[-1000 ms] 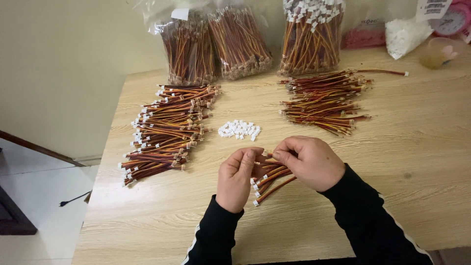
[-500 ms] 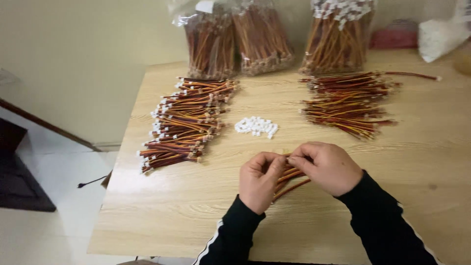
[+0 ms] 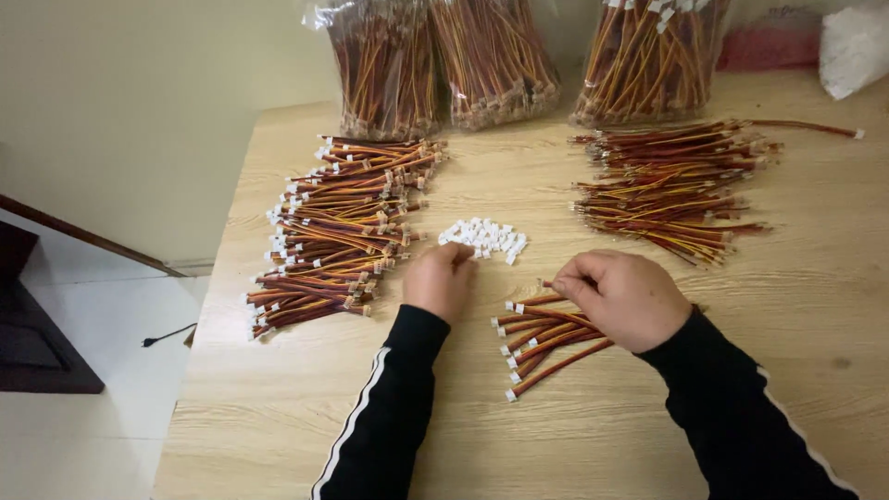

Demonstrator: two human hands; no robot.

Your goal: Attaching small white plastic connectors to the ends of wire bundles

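Observation:
My left hand reaches to the small heap of white plastic connectors in the middle of the wooden table; its fingertips touch the heap's near edge, and whether they pinch a connector is hidden. My right hand rests on a small bundle of red, orange and yellow wire leads with white ends, and its fingers close on one lead. Both arms wear black sleeves with a white stripe.
A large pile of finished leads with white ends lies at the left. Another pile of leads lies at the right. Clear bags of wires stand at the back. A white bag sits at the far right corner.
My left hand has let go of the bundle and moved up and left to the white connector heap. The right hand stays on the bundle. The camera has shifted closer.

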